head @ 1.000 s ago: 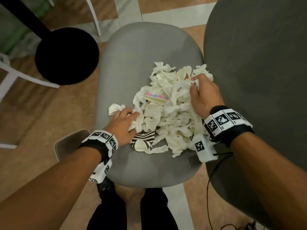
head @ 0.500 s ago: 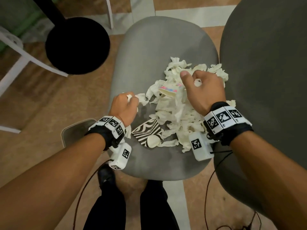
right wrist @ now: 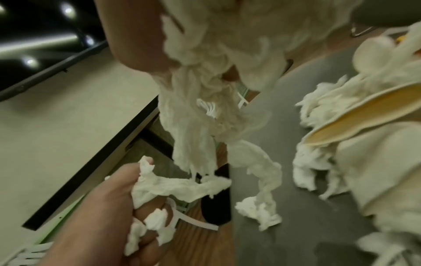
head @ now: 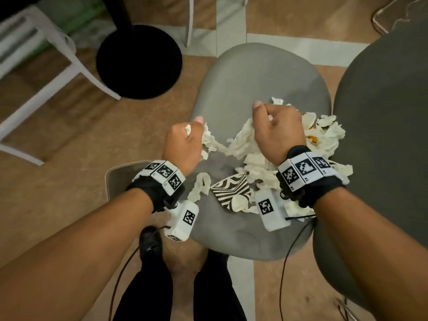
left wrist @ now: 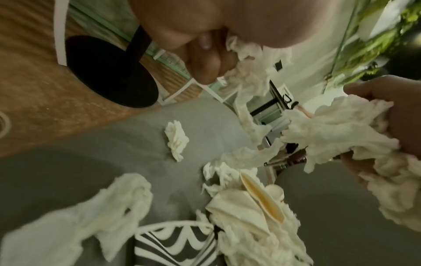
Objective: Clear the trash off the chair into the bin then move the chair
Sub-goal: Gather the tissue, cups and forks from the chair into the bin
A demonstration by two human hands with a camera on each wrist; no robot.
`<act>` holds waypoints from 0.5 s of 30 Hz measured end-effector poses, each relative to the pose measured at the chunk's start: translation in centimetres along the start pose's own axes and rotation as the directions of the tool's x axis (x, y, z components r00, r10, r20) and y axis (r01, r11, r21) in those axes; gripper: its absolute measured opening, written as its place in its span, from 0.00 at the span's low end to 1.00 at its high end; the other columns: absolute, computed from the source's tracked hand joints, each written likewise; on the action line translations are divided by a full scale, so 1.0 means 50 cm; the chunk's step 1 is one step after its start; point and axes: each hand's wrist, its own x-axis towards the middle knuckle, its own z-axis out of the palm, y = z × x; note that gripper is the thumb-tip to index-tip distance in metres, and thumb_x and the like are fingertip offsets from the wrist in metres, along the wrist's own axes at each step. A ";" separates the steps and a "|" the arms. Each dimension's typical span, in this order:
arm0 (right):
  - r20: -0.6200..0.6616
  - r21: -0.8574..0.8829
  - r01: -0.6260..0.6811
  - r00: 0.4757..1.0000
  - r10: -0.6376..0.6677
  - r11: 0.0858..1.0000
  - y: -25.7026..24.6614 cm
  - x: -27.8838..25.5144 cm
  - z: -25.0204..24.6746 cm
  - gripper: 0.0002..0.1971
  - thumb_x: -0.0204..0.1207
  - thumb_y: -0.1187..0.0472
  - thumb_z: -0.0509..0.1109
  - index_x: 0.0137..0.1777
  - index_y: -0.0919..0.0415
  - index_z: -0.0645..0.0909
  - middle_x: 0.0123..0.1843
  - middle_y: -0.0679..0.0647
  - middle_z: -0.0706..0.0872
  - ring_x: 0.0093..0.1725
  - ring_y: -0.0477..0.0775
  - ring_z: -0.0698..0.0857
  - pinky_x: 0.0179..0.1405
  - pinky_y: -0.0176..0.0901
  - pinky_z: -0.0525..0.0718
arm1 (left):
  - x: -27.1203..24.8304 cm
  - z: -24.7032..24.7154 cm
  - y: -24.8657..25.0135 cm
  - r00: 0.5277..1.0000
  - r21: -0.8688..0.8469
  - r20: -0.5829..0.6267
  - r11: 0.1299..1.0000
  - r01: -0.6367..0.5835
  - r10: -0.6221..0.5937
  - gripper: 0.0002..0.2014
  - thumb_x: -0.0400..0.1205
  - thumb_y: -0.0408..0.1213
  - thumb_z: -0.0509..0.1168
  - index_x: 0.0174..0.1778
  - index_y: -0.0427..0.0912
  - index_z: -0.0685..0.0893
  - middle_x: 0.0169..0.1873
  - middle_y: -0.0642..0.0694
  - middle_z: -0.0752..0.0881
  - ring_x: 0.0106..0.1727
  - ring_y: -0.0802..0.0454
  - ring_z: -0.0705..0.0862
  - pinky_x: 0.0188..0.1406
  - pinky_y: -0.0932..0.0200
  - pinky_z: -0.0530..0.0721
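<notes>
White crumpled tissues (head: 251, 144), two fistfuls.

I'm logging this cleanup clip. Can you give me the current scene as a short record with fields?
left hand: grips a wad of tissue
right hand: grips a bigger clump of tissue
chair seat: grey, more tissue left on it
striped cup: flattened, lying near the seat's front
bin: on the floor, left of the chair
stage: first handfuls lifted, nothing dropped yet

Light: dim, warm indoor; bright spots glared top left in right wrist view.
Shadows: soft, weak.
Blur: both wrist views smeared; head view's left edge soft.
Distortion: wide-angle bending at edges.
</notes>
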 end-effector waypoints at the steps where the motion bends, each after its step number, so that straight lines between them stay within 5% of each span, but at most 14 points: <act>1: 0.007 0.018 0.017 1.000 -0.017 1.000 -0.020 0.004 0.019 0.27 0.85 0.50 0.59 0.26 0.65 0.73 0.20 0.58 0.71 0.21 0.54 0.68 0.24 0.40 0.66 | 0.001 -0.023 -0.006 1.000 -0.007 -0.020 1.000 -0.005 0.005 0.25 0.86 0.48 0.59 0.23 0.43 0.65 0.19 0.47 0.67 0.20 0.53 0.64 0.22 0.55 0.63; 5: 0.112 0.111 0.030 0.993 -0.043 0.993 -0.112 -0.004 0.142 0.28 0.84 0.46 0.61 0.28 0.67 0.74 0.21 0.55 0.71 0.22 0.58 0.70 0.23 0.42 0.67 | 0.004 -0.123 -0.081 0.992 0.037 -0.128 0.999 -0.006 0.011 0.26 0.88 0.45 0.58 0.23 0.44 0.64 0.18 0.51 0.65 0.18 0.56 0.63 0.20 0.63 0.60; 7: 0.217 0.141 -0.017 0.976 -0.014 0.990 -0.155 -0.022 0.235 0.29 0.83 0.41 0.61 0.26 0.61 0.72 0.18 0.49 0.69 0.20 0.51 0.69 0.24 0.42 0.70 | 0.006 -0.173 -0.153 0.987 0.057 -0.153 0.997 0.053 -0.044 0.23 0.88 0.46 0.57 0.25 0.44 0.70 0.20 0.49 0.70 0.22 0.55 0.69 0.25 0.58 0.67; 10: 0.346 0.116 -0.097 0.937 0.052 0.988 -0.188 -0.056 0.400 0.28 0.81 0.33 0.59 0.35 0.58 0.76 0.20 0.45 0.73 0.29 0.52 0.77 0.37 0.44 0.79 | 0.005 -0.241 -0.289 0.972 0.081 -0.174 0.981 0.176 -0.160 0.19 0.86 0.52 0.55 0.40 0.41 0.82 0.31 0.44 0.85 0.35 0.42 0.82 0.39 0.51 0.80; 15: 0.466 0.009 -0.316 0.841 0.276 0.949 -0.168 -0.117 0.644 0.33 0.82 0.33 0.54 0.51 0.62 0.87 0.48 0.60 0.91 0.53 0.63 0.87 0.49 0.44 0.77 | -0.003 -0.303 -0.529 0.907 0.040 -0.031 0.907 0.420 -0.419 0.13 0.83 0.43 0.63 0.39 0.37 0.84 0.35 0.45 0.89 0.36 0.48 0.84 0.41 0.53 0.82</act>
